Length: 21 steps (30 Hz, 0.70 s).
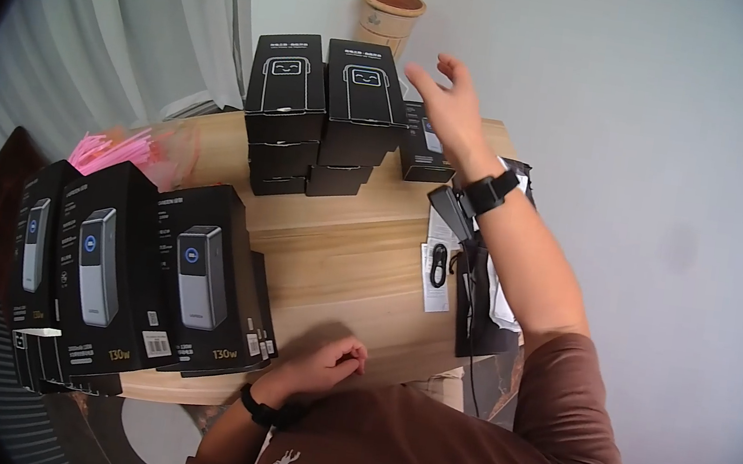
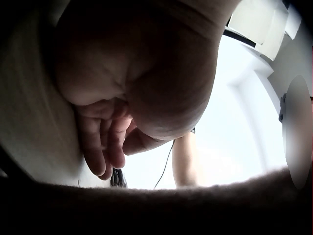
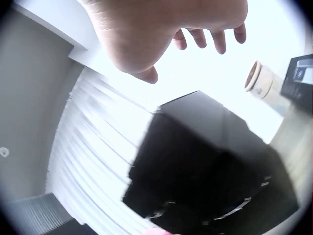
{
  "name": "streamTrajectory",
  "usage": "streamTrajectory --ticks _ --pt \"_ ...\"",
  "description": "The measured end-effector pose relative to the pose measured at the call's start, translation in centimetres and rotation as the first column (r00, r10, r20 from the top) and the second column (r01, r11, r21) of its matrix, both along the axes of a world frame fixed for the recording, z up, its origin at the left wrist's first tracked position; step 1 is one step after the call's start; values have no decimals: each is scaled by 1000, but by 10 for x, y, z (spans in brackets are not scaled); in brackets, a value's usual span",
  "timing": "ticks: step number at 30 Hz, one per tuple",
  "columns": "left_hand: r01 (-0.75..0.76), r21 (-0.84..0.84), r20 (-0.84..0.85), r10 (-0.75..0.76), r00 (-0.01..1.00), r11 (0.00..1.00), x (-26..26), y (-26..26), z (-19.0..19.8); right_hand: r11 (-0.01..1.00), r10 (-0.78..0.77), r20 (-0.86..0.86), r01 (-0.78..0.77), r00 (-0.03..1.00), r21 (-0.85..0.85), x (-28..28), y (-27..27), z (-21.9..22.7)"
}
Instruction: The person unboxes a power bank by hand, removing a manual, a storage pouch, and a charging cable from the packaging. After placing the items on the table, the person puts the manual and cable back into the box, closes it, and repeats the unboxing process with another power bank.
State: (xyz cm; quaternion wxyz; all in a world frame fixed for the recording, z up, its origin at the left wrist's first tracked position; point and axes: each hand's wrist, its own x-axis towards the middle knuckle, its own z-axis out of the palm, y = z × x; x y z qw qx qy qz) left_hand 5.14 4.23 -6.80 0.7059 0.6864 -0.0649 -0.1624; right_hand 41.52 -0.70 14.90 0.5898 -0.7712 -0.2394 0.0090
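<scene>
Boxes [image 1: 367, 91] in black stand stacked in two columns, side by side, at the far middle of the desk [image 1: 338, 275]; we see a smiling screen face outlined on each topmost one. Just beside the right column, our right hand [image 1: 449, 106] is raised with its fingers spread in a loose curve and the thumb apart from them. Viewed from the right wrist, a gap shows between hand and stack.

Below that hand, a single box [image 1: 419, 156] sits on the desk, partly hidden by our forearm. Nearer us are a dark device [image 1: 452, 213], a coiled cable [image 1: 439, 266] and a paper sheet [image 1: 436, 300] under the cable.

Our left hand [image 1: 326, 362] is at the near edge, its fingers loosely curled and idle; whether it touches the desk, we cannot tell.

To our left, large boxes [image 1: 137, 267] stand upright in a row, printed with a silver device and "130w". Pink strips [image 1: 119, 152] lie behind them. Past the stack we find a clay pot [image 1: 390, 23] and, at left, a pale curtain [image 1: 156, 16].
</scene>
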Motion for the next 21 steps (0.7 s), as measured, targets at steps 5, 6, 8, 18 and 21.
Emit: streamTrajectory --ticks 5,6,8,18,21 --pt "-8 -35 -5 8 1000 999 -1 0 -6 950 40 -366 -149 930 -273 -27 23 27" --pt "-13 -39 -1 13 1000 999 -2 -1 -8 931 31 -408 -175 913 -320 -26 25 24" --pt "-27 -55 -7 27 1000 998 -4 -2 -7 918 112 -543 -295 832 -263 -24 17 24" --pt "-79 -46 -103 74 992 996 -4 -5 -2 945 180 -682 -318 709 -81 -6 -7 6" --pt "-117 -69 -111 109 988 991 -7 -6 -6 957 219 -666 -289 713 5 -3 -14 -2"
